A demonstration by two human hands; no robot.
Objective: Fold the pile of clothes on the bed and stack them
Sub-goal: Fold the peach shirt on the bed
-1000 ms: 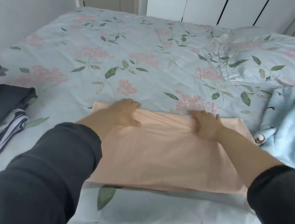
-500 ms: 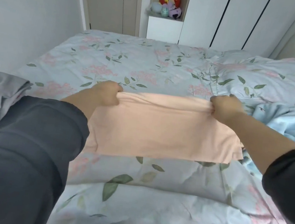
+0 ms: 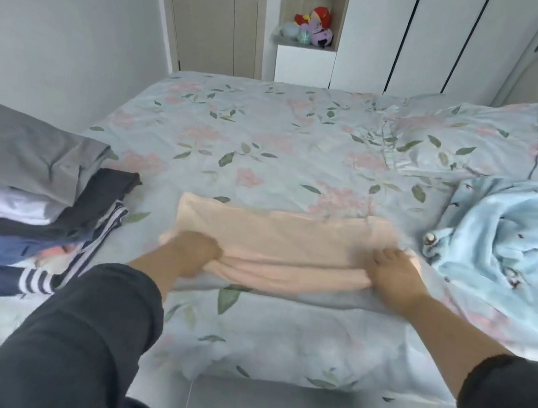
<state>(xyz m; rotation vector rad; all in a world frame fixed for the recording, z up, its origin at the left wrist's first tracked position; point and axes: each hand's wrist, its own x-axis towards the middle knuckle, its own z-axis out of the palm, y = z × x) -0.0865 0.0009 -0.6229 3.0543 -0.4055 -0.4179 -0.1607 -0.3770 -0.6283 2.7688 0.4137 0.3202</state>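
**Peach garment doubled over at the bed's near edge**

Much of the grip is out of sight. The left hand (image 3: pixel 197 250) closes on the near left corner of the folded peach garment (image 3: pixel 276 239), knuckles up, its fingertips buried in the layers of cloth. The right hand (image 3: pixel 395 277) sits at the opposite end, its fingers (image 3: pixel 380 256) laid across the top of the fold. Motion blur smears them, and it cannot be told whether they pinch the fabric or only press it.

Both forearms reach forward from dark sleeves, and the left sleeve fills the lower left corner. The garment lies flat on the floral bed (image 3: pixel 270 135), stretched between the two sets of fingers, its folded layers bunched along the near side.

Just left of the left fingers stands a stack of folded clothes (image 3: pixel 18 203), cut off by the frame edge. Right of the right fingers lies a rumpled light blue fleece garment (image 3: pixel 514 245), also partly out of frame.
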